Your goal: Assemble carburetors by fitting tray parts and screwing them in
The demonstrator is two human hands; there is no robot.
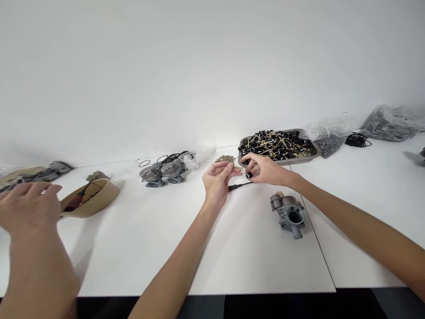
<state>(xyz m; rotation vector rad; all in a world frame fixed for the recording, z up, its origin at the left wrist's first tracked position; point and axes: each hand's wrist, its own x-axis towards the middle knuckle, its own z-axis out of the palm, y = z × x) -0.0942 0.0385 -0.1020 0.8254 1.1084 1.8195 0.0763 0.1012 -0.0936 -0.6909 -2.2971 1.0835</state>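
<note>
Far left, another person's hand [28, 206] hovers flat above a tan paper bowl [91, 199] holding a red-handled tool; not the wearer's. Further along the white table [159, 248], two grey carburetors [162, 173] sit together with black O-rings [166, 158] and a clear bag behind them, looking like units already handled or waiting; which, I cannot tell. Centre: left hand [217, 179] raised off the table, palm turned inward, fingers curled, pinching a small brass piece between thumb and fingertips. Right hand [265, 169] meets it, fingers pinched on a small black ring-like part [249, 176]; the two pieces nearly touch, so the fitting seems midway, not seated. A red-handled screwdriver [239, 186] lies just below the hands, untouched. A pile of brass bits [226, 158] and a metal tray [314, 148] of black-and-brass parts lie just behind. One carburetor [290, 215] waits near the right forearm, apart from both hands. Bagged parts [328, 137] far right.
</note>
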